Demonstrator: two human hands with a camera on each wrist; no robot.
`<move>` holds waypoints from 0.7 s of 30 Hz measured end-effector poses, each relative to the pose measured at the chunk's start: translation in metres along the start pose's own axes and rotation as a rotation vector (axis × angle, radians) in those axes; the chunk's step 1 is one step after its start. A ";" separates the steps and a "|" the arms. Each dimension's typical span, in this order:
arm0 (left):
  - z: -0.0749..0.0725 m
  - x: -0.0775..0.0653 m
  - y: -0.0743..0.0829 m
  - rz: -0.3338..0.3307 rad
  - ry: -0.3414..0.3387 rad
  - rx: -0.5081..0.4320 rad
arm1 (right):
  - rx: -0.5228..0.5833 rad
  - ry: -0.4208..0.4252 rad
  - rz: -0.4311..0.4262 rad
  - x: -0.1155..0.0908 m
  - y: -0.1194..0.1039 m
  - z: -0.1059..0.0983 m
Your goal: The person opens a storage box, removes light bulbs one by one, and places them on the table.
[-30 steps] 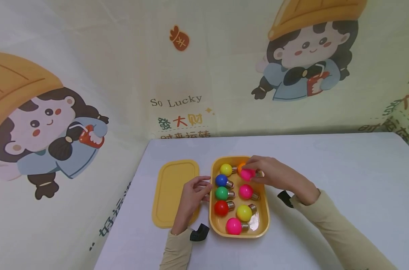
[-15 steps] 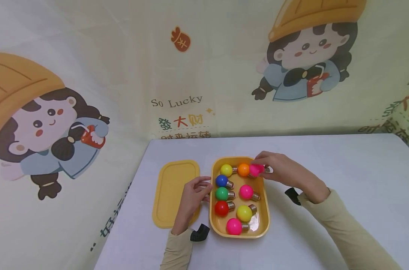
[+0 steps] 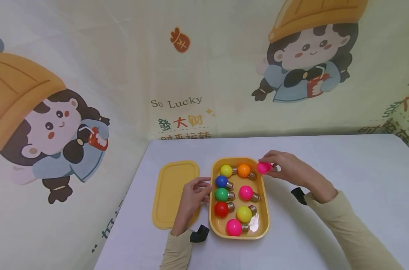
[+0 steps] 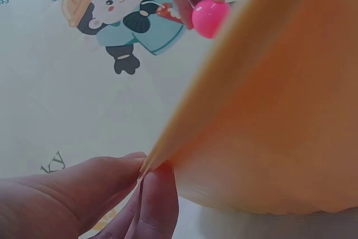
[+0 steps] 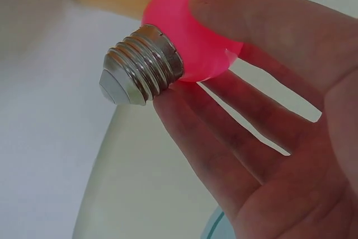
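Note:
My right hand holds a pink light bulb above the far right corner of the yellow box. In the right wrist view, thumb and fingertips pinch the round pink globe; its silver screw base points away from the palm. At the box's left side, my left hand grips the rim, its thumb and fingers meeting on the wall in the left wrist view. Inside lie yellow, orange, blue, green, red and pink bulbs.
A flat yellow lid lies left of the box on the white table, partly behind the left hand. Cartoon-printed cloth hangs behind the table. A black device sits at the left wrist, another at the right.
My right hand has lifted the pink bulb from beside the orange one and carried it right, to the box's far right corner. The left hand stays at the rim.

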State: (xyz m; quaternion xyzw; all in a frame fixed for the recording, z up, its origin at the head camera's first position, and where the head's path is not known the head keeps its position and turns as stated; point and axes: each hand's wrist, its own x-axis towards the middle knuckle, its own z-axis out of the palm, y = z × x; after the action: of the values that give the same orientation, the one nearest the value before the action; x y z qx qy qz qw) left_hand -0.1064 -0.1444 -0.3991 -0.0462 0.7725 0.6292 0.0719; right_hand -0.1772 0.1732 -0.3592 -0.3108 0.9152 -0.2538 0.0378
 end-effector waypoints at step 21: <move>0.001 -0.003 -0.002 0.000 0.007 -0.006 | -0.002 0.022 0.032 -0.003 0.033 0.012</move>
State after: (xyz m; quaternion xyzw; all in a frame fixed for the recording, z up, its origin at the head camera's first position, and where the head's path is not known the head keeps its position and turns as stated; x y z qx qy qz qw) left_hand -0.1035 -0.1441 -0.4004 -0.0488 0.7709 0.6313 0.0691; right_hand -0.1904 0.1919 -0.3863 -0.2932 0.9207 -0.2557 0.0318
